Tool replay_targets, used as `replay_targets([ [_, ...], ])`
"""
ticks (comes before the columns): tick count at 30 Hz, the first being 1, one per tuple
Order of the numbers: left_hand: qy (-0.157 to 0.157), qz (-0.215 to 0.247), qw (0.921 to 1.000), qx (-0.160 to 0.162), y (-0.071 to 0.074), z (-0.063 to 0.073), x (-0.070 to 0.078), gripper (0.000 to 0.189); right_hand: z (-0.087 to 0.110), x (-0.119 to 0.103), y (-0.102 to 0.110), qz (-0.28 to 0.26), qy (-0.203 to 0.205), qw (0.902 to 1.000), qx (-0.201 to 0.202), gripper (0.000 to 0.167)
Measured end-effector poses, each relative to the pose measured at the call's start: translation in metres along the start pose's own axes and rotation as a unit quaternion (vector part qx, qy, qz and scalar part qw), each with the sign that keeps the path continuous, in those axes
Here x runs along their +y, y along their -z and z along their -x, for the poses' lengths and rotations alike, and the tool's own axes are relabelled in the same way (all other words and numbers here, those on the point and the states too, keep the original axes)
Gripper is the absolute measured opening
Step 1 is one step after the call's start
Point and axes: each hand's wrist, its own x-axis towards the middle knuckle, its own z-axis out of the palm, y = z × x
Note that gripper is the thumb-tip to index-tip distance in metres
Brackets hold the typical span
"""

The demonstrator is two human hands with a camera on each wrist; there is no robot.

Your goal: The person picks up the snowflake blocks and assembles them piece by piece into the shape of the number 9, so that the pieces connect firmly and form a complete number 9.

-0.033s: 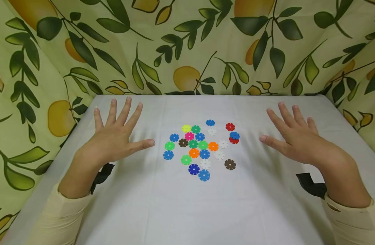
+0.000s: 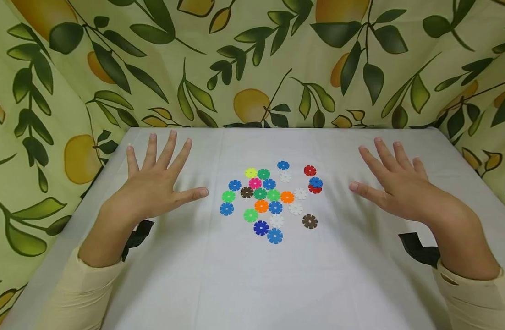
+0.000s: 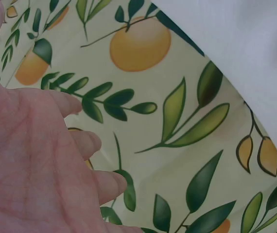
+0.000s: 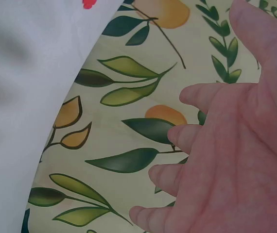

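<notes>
Above the left side of the table my left hand [image 2: 153, 188] is held with fingers spread and nothing in it. On the right, my right hand [image 2: 401, 188] has its fingers spread the same way, also holding nothing. Between them lie many small notched plastic discs, loosely scattered. Among these are a yellow disc [image 2: 250, 173], a pink disc [image 2: 255, 183], an orange disc [image 2: 287, 197] and a dark brown disc [image 2: 310, 222]. One blue disc [image 2: 315, 182] overlaps a red disc [image 2: 315, 189]. Both wrist views show bare palms; a bit of red disc [image 4: 89, 4] shows in the right one.
A white cloth covers the table [image 2: 236, 284]. Fabric printed with leaves and yellow fruit [image 2: 252, 64] hangs behind the table and along its sides. Black straps [image 2: 419, 250] sit at both wrists, beside cream sleeves [image 2: 77, 293].
</notes>
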Motion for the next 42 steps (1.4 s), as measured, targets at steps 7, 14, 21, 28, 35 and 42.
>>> replay_targets([
  [7, -0.001, -0.002, 1.0, 0.001, 0.001, -0.001, 0.0, 0.11, 0.001, 0.0, 0.001, -0.004, -0.001, 1.0, 0.003, 0.096],
  [14, -0.014, 0.003, 0.9999, 0.007, -0.001, -0.002, 0.003, 0.11, 0.001, 0.001, 0.001, -0.008, 0.01, 0.9999, 0.006, 0.095],
  [21, -0.061, 0.026, 0.9977, 0.014, -0.002, -0.003, 0.005, 0.115, -0.003, -0.005, 0.0, -0.008, 0.035, 0.9994, 0.002, 0.094],
  [28, -0.122, 0.024, 0.9922, -0.005, -0.003, -0.012, 0.014, 0.08, -0.014, -0.02, -0.004, 0.026, 0.061, 0.9975, -0.026, 0.076],
  [35, -0.13, 0.026, 0.9908, -0.024, -0.011, -0.031, 0.034, 0.058, -0.027, -0.046, -0.003, 0.021, 0.026, 0.9966, -0.075, 0.073],
  [42, -0.172, 0.016, 0.9842, -0.038, -0.028, -0.061, 0.063, 0.053, -0.051, -0.078, -0.006, 0.027, 0.048, 0.9912, -0.12, 0.06],
])
